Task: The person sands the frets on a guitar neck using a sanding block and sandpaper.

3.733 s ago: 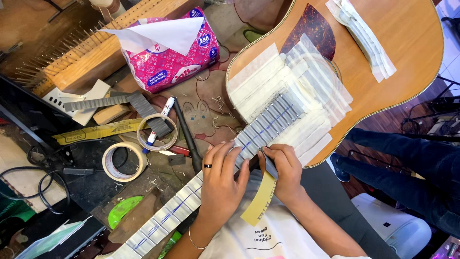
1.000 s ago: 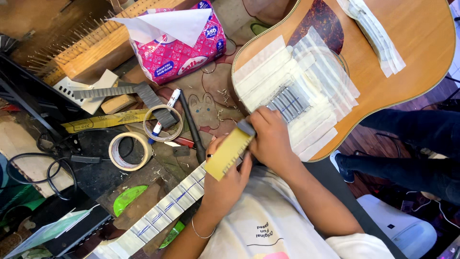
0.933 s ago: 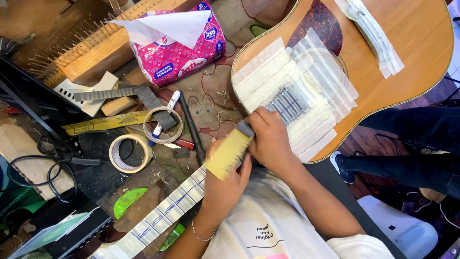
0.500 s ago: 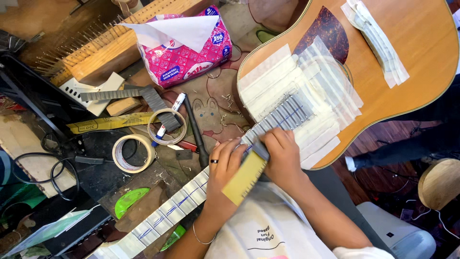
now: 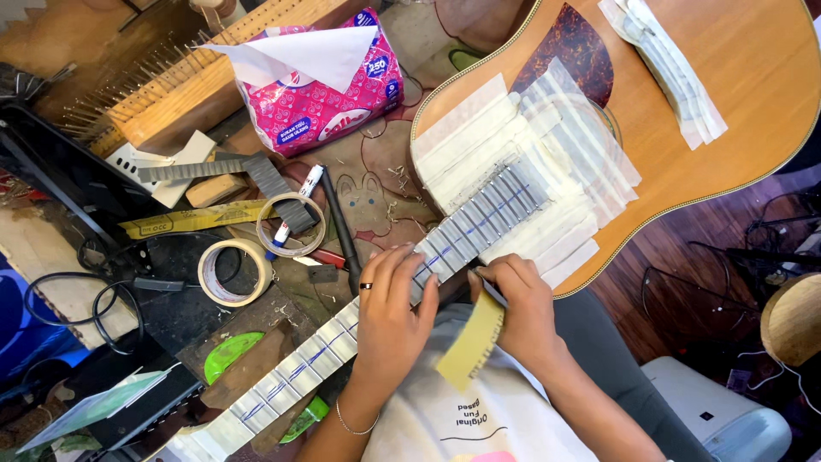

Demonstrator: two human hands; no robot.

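neck [image 5: 376, 295] is running lower-left to upper-right across my lap | left hand [image 5: 389, 312] is lying flat on its taped frets | right hand [image 5: 517, 304] is pinching sandpaper [image 5: 470, 342] just right of it, nearer the body [image 5: 684, 171]

Bright, even daylight, soft shadows only. Mild glare on the guitar top [image 5: 735, 94] and taped fretboard [image 5: 479, 227]. Centre sharp; slight wide-angle stretch and softness toward corners. Left edge of the counter [image 5: 376, 171] darker, detail muddy.
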